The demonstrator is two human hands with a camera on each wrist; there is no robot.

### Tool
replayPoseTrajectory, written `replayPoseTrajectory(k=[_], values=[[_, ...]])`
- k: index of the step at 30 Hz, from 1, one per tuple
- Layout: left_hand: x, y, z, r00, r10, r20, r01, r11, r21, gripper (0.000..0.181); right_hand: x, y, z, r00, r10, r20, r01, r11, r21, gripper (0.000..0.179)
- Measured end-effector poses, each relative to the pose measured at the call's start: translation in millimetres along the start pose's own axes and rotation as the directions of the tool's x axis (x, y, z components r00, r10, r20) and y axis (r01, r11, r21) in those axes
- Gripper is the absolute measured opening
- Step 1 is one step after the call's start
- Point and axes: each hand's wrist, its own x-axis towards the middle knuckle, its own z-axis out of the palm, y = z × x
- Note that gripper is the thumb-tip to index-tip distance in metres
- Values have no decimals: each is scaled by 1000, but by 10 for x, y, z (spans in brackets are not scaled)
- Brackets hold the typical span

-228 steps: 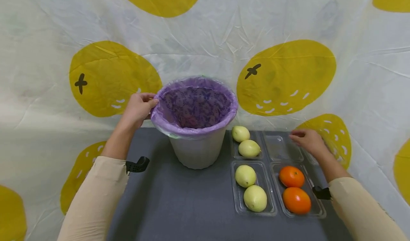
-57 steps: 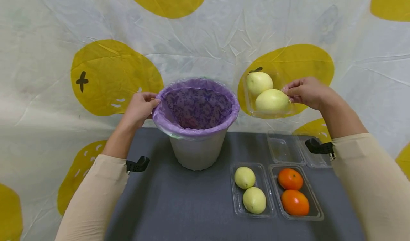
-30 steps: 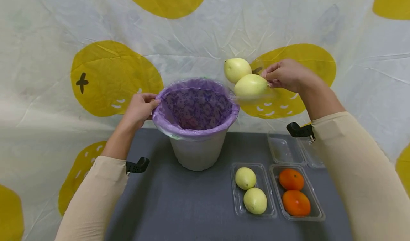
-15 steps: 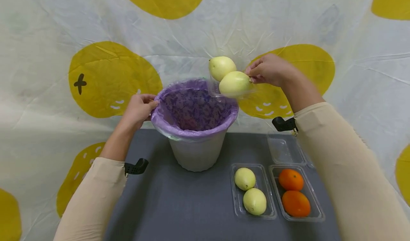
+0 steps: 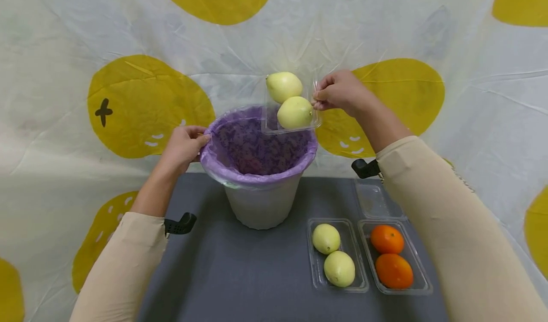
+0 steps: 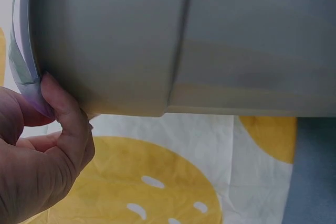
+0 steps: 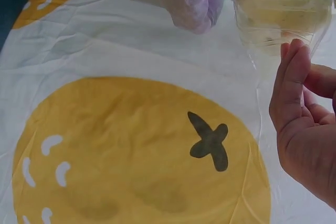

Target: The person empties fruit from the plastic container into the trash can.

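My left hand (image 5: 185, 145) pinches the left rim of a pale trash can (image 5: 262, 202), lined with a purple patterned bag (image 5: 257, 178) folded over the edge. In the left wrist view, its thumb and fingers close around that rim (image 6: 29, 72). My right hand (image 5: 340, 92) pinches the right edge of a clear plastic tray (image 5: 286, 130) above the back right of the can's mouth. Two pale yellow fruits, an upper one (image 5: 284, 87) and a lower one (image 5: 295, 113), sit in this tray. The right wrist view shows the tray's clear underside (image 7: 281, 11) over the fingertips.
On the dark table (image 5: 239, 284), a clear tray (image 5: 314, 284) holds two pale yellow fruits (image 5: 339, 268). Right of it, another tray (image 5: 421, 284) holds two orange fruits (image 5: 394, 270). Behind lies an empty tray (image 5: 376, 200), partly hidden by my right sleeve. A printed cloth (image 5: 257, 46) hangs behind.
My right hand has picked up the back tray of pale yellow fruits and carried it up and left, over the can's mouth. My left hand stays at the rim.
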Motion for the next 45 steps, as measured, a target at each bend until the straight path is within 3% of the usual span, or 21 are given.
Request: replayPoseTrajectory(k=[6,18,22,27,45], values=[[12,9,14,1000,6,3,-6,1000,8,47,21,-27,43,999,-27,-21,28,998,62,5],[39,5,47,1000,6,8,-6,1000,9,47,-7,18,83,986,-134,-96,125,987,-99,11],[37,-3,34,1000,7,5,-7,1000,-3,46,-13,20,108,974,-197,-108,179,971,-158,12],[24,-1,34,1000,1,4,0,1000,-7,46,-16,41,153,956,-260,-136,238,959,-156,10],[16,19,37,1000,11,0,-11,1000,-1,44,4,128,282,896,-382,-226,313,905,-289,7]])
